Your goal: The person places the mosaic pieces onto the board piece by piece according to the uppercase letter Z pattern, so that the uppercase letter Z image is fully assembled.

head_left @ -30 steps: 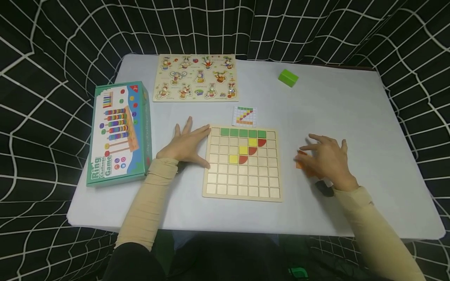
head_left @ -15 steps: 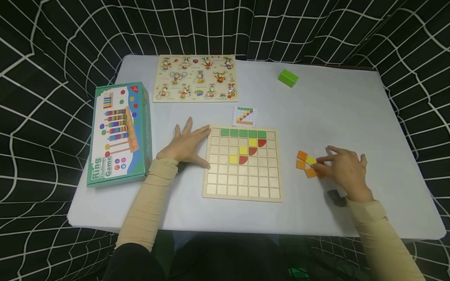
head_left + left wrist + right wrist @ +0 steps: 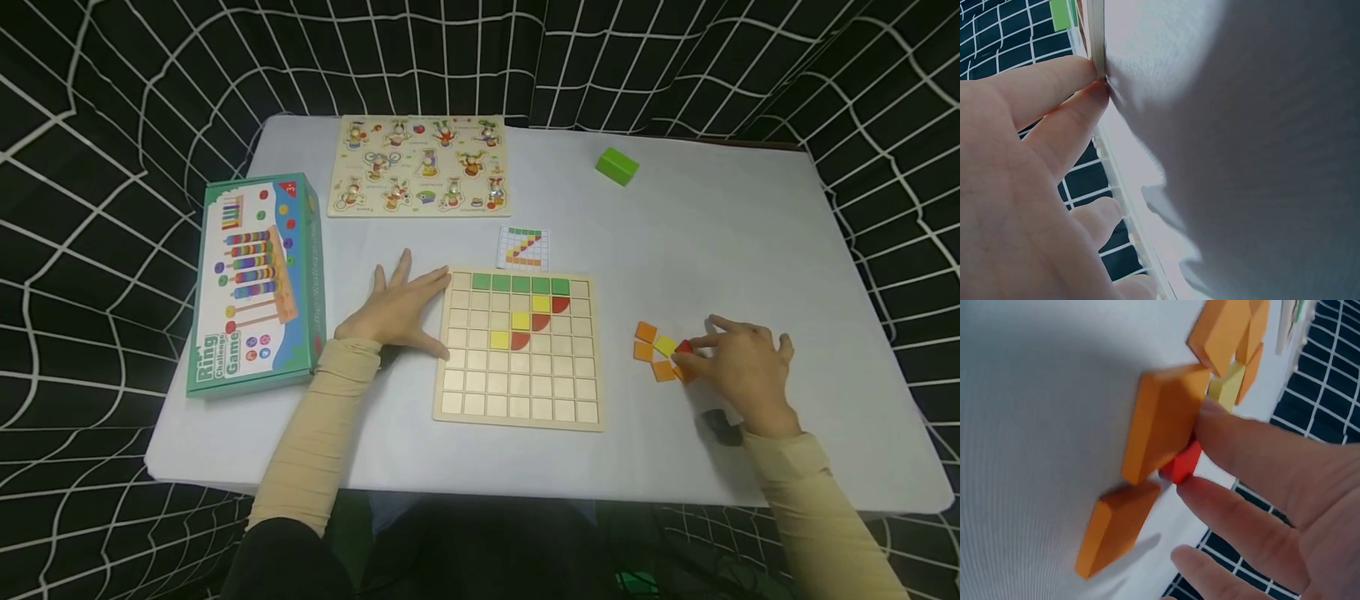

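My left hand (image 3: pixel 393 312) is spread, its thumb and a fingertip at the left edge of a wooden grid board (image 3: pixel 517 423). The left wrist view shows two fingertips against the board's side. Green square tiles (image 3: pixel 521 284) lie along its top row; yellow squares (image 3: pixel 520 321) and red quarter-circles (image 3: pixel 540 323) step down below. On the right, my right hand (image 3: pixel 742 371) pinches a small red piece (image 3: pixel 1184 464) between thumb and index finger; its outline is partly hidden. Around it lie several orange square tiles (image 3: pixel 1169 419) and one yellow tile (image 3: pixel 664 346).
A small pattern card (image 3: pixel 523 248) lies just above the board. Behind it is a wooden picture puzzle (image 3: pixel 420 167). A Ring Challenge Game box (image 3: pixel 255 283) stands at left, a green block (image 3: pixel 617 167) at back right. White netting (image 3: pixel 450 50) surrounds the white table.
My right hand drew back to the right, uncovering the orange and yellow tiles, and a red piece now shows between its fingertips. My left hand has stayed at the board's edge.
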Demonstrator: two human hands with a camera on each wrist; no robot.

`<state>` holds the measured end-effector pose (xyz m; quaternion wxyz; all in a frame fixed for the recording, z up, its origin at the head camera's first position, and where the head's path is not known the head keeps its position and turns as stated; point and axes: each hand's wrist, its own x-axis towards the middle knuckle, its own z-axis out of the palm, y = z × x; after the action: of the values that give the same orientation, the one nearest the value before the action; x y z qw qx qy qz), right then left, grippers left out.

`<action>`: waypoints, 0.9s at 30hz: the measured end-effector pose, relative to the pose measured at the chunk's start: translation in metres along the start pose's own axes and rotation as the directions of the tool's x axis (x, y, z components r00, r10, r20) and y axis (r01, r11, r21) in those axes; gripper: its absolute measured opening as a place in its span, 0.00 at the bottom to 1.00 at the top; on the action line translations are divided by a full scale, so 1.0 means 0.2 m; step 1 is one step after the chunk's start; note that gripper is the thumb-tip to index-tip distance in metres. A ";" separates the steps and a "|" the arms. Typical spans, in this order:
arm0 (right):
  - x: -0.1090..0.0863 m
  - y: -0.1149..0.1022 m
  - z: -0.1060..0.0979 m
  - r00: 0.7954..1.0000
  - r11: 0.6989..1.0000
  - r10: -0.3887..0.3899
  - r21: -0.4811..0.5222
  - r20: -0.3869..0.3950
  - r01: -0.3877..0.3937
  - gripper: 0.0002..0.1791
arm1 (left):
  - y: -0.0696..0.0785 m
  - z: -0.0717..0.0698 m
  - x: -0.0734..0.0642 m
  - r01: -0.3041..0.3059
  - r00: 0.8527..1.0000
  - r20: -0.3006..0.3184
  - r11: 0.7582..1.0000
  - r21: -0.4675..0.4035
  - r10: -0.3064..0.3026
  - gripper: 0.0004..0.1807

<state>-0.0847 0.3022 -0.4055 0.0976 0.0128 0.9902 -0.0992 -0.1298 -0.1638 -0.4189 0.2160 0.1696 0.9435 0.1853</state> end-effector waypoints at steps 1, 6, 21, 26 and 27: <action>0.00 0.00 0.00 1.000 1.000 -0.002 0.002 0.000 0.002 0.22 | 0.00 0.00 0.00 0.000 1.000 0.000 1.000 0.000 0.000 0.71; 0.00 0.00 0.01 0.999 0.999 -0.034 0.017 -0.014 0.035 0.20 | 0.00 0.00 0.00 -0.001 1.000 -0.001 1.000 0.005 0.001 0.71; 0.11 -0.19 -0.12 0.969 0.980 -0.196 -0.007 -0.152 0.197 0.16 | 0.00 0.00 0.00 -0.002 1.000 -0.007 1.000 0.003 0.002 0.71; 0.15 -0.38 -0.14 0.960 0.960 -0.279 -0.044 -0.024 0.278 0.14 | 0.00 0.00 0.00 -0.006 1.000 -0.006 1.000 0.008 0.006 0.71; 0.16 -0.42 -0.14 0.955 0.954 -0.295 -0.045 0.002 0.295 0.13 | 0.00 0.00 0.00 -0.006 1.000 -0.005 1.000 0.011 0.006 0.71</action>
<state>-0.1247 0.2254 -0.3682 0.0797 -0.1370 0.9832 -0.0903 -0.1306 -0.1639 -0.4198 0.2119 0.1733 0.9446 0.1812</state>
